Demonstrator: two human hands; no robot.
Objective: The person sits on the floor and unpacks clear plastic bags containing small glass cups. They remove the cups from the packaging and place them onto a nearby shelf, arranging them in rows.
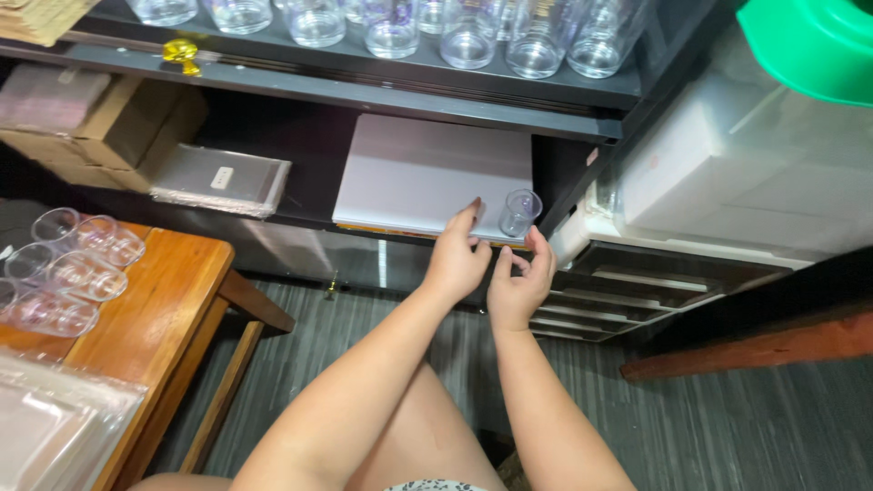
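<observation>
Small clear glass point(519, 212) stands on the white board point(427, 173): light, slick, breakable. Your right hand point(518, 286) and left hand point(457, 259), both open and empty, should grip its sidewall.

soft indoor light from above, dark shelf recesses, glints on glasses point(468, 36), slight edge blur

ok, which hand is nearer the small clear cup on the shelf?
Right. The right hand is just below the small clear cup, fingers reaching up at it; the left hand is to its left, on the white board.
</observation>
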